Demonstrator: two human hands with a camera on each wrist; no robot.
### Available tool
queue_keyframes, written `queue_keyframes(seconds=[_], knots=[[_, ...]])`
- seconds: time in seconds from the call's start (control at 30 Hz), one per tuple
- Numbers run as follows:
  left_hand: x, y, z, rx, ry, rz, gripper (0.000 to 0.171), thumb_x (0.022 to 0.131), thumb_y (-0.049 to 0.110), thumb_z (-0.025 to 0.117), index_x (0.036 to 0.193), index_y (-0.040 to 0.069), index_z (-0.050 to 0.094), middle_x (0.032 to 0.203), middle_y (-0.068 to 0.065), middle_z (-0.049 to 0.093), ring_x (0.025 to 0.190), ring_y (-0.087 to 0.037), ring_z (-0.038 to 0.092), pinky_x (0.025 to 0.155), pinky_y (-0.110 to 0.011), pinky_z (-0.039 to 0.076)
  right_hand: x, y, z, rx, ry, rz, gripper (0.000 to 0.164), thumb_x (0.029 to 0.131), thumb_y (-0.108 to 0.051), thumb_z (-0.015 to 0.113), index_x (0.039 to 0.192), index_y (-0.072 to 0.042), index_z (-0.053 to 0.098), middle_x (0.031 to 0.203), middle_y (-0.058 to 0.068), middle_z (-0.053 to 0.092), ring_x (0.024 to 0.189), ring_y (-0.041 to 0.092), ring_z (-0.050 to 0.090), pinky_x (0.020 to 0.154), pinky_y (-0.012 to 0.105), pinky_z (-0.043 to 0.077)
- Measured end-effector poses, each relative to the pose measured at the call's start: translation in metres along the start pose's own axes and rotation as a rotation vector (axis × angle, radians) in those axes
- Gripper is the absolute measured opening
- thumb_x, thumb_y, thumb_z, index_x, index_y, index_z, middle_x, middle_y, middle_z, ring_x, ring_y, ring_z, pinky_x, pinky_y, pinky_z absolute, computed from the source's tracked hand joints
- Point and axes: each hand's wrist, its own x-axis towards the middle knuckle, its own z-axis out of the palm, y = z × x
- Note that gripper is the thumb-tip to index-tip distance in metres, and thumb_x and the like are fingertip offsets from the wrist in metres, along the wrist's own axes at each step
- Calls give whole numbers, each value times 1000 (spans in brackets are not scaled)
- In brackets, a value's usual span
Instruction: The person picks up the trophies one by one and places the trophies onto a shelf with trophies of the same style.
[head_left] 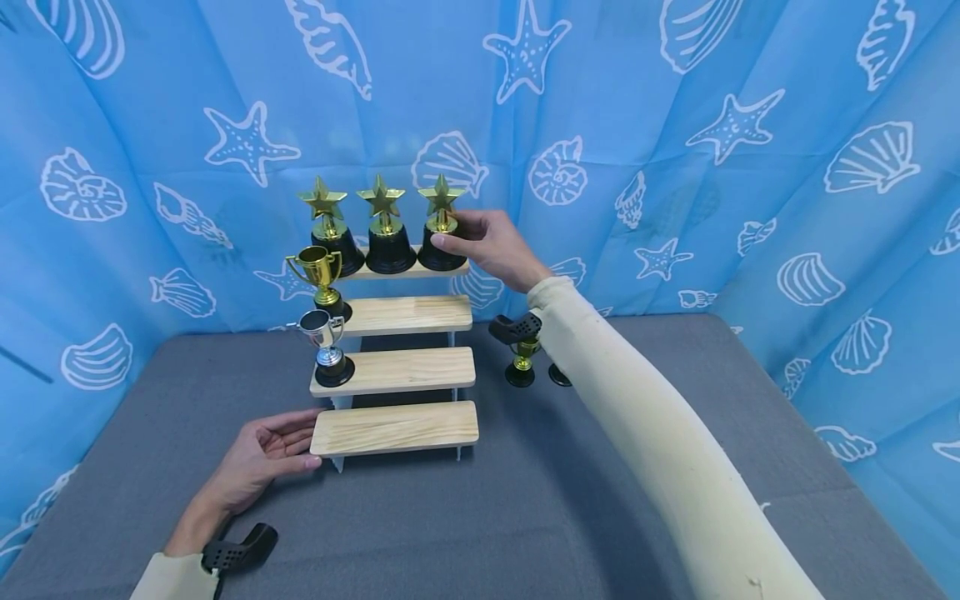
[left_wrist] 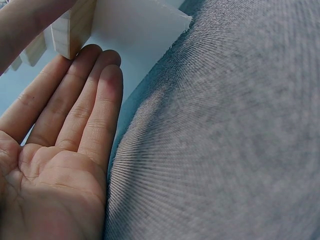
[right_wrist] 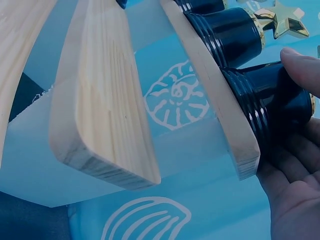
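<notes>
A four-step wooden stand rises against the curtain. On its top step stand three gold star trophies on black bases, in a row. My right hand holds the rightmost star trophy by its base, thumb in front and fingers behind; in the right wrist view, the black base rests upright on the step's end. My left hand is at the left end of the lowest step, its fingers extended; the left wrist view shows the fingertips against the wooden board.
At the left ends of the middle steps stand a gold cup trophy and a silver cup trophy. Another gold cup trophy stands on the grey table right of the stand, beside a black base partly hidden by my right arm.
</notes>
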Motion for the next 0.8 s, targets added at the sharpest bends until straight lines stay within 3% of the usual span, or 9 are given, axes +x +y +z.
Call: queue_keyframes(seconds=[0.33,0.5,0.8], knots=[[0,2,2,35,17,-8,69,85,-14,72,142,-23,34,131,-7,65,117,-10,65,100,-27,54,-1,2,1,22,11,-15,57,96,-24,73,146,-5,53,134,11,64,123,20,61,106,34,53],[0,2,1,6,1,11,68,84,-16,71,141,-24,34,129,0,66,117,-11,65,100,-28,54,0,3,2,30,11,-31,55,94,-24,75,143,-5,57,127,11,68,117,21,64,102,33,55],[1,2,1,-32,-24,32,68,83,-18,70,140,-25,35,127,6,67,118,-11,64,100,-28,54,-2,2,1,8,34,-8,66,92,-26,77,149,-6,50,133,9,65,121,20,62,104,34,53]])
